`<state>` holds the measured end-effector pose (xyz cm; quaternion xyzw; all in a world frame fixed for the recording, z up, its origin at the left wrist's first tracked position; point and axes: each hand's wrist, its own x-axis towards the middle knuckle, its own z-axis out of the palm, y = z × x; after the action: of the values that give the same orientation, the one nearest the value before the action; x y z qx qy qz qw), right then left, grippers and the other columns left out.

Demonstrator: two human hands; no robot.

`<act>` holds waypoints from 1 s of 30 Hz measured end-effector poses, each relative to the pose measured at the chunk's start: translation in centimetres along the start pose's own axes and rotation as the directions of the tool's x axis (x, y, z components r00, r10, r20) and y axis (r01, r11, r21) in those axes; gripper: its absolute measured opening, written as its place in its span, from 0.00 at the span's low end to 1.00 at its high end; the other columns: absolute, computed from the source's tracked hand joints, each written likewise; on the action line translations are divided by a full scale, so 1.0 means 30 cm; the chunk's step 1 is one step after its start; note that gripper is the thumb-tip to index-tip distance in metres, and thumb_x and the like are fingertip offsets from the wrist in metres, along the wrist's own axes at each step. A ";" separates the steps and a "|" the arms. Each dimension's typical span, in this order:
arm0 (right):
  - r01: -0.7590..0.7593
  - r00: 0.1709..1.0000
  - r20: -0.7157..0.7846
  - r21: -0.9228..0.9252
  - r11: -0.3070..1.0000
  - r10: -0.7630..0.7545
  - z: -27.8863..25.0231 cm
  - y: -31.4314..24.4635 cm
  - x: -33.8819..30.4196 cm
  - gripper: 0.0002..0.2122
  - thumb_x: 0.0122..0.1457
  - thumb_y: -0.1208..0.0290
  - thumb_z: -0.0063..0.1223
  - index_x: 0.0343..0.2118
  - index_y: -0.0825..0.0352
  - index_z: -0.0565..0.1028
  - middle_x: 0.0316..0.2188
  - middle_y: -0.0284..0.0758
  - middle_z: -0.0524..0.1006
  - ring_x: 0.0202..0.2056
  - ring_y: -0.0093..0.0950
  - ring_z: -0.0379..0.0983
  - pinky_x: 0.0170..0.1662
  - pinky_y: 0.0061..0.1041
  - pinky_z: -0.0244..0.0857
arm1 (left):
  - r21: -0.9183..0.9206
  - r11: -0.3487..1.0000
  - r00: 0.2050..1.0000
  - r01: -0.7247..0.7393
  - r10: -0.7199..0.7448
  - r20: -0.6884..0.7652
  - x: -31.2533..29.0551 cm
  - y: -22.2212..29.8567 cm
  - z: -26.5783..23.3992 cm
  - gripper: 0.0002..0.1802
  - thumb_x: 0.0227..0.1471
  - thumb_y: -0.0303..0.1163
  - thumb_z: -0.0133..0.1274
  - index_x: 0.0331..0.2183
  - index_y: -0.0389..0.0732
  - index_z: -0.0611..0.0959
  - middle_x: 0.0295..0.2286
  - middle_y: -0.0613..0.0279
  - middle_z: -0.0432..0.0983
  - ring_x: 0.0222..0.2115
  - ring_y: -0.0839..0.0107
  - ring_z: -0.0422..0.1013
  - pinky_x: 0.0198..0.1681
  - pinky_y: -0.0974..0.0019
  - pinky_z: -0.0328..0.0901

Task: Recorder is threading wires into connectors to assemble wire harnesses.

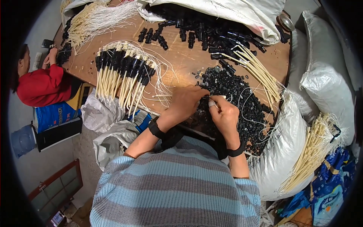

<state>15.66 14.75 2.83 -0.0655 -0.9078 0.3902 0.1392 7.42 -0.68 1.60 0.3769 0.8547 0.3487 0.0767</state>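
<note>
My left hand (186, 103) is closed, fingertips pinched together, above the near edge of the table. A thin cream rod (160, 95) sticks out to the left from behind it. My right hand (225, 113) is also closed, thumb against forefinger, almost touching the left fingertips; a pale wrap shows on one digit. What it pinches is too small to make out. Beneath and beside the hands spreads a heap of small black pieces (236, 89). To the left lies a row of cream rods (126, 85) with black cylindrical fittings (126, 65) on their ends and white cords.
Loose cream rods (261, 73) lie to the right of the heap. Black fittings (204, 36) spill from a white sack (227, 11) at the back. Full sacks (327, 72) stand on the right. A person in red (45, 85) works at the table's far left.
</note>
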 end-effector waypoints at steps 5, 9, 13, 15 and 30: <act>0.165 0.977 0.131 0.056 0.985 -0.171 0.006 0.031 -0.003 0.10 0.53 0.77 0.53 0.39 0.71 0.75 0.27 0.44 0.78 0.26 0.37 0.77 0.27 0.29 0.68 | -0.106 0.991 0.975 0.076 -0.051 0.216 0.018 0.017 -0.025 0.30 0.37 0.18 0.50 0.48 0.44 0.75 0.32 0.53 0.77 0.35 0.53 0.74 0.37 0.54 0.66; 0.009 0.938 0.344 0.111 0.994 -0.047 -0.055 -0.024 0.007 0.09 0.54 0.75 0.53 0.38 0.69 0.75 0.25 0.44 0.77 0.26 0.41 0.76 0.27 0.32 0.68 | -0.178 0.972 0.913 0.156 -0.073 0.401 0.025 -0.006 -0.057 0.33 0.38 0.23 0.55 0.51 0.47 0.71 0.34 0.58 0.79 0.37 0.55 0.75 0.37 0.57 0.68; 0.073 0.985 0.159 -0.032 0.997 -0.067 -0.017 0.007 0.002 0.07 0.56 0.74 0.55 0.36 0.67 0.76 0.23 0.43 0.77 0.24 0.39 0.76 0.26 0.31 0.68 | -0.383 0.924 0.999 0.011 0.009 0.051 0.026 0.007 -0.054 0.26 0.36 0.18 0.56 0.43 0.42 0.77 0.31 0.58 0.78 0.36 0.60 0.74 0.38 0.60 0.67; 0.084 0.987 0.138 -0.044 0.996 -0.077 -0.018 0.000 -0.004 0.06 0.56 0.73 0.55 0.36 0.67 0.76 0.22 0.42 0.77 0.24 0.39 0.76 0.26 0.30 0.67 | -0.380 0.924 0.999 0.041 -0.042 0.004 0.014 0.002 -0.056 0.22 0.35 0.18 0.57 0.39 0.40 0.80 0.30 0.60 0.78 0.36 0.63 0.74 0.38 0.62 0.67; -0.142 0.984 0.141 0.222 0.965 0.113 0.050 0.038 -0.031 0.07 0.56 0.74 0.54 0.35 0.69 0.79 0.14 0.33 0.68 0.17 0.18 0.63 0.22 0.21 0.58 | -0.181 0.962 0.965 -0.206 0.169 -0.199 0.013 -0.067 -0.015 0.13 0.34 0.21 0.61 0.29 0.41 0.81 0.28 0.62 0.77 0.31 0.62 0.73 0.35 0.65 0.68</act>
<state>16.09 14.28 0.84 -0.0823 -0.8570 0.5048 0.0626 5.77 -1.59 0.67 0.4134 0.7790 0.4713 0.0027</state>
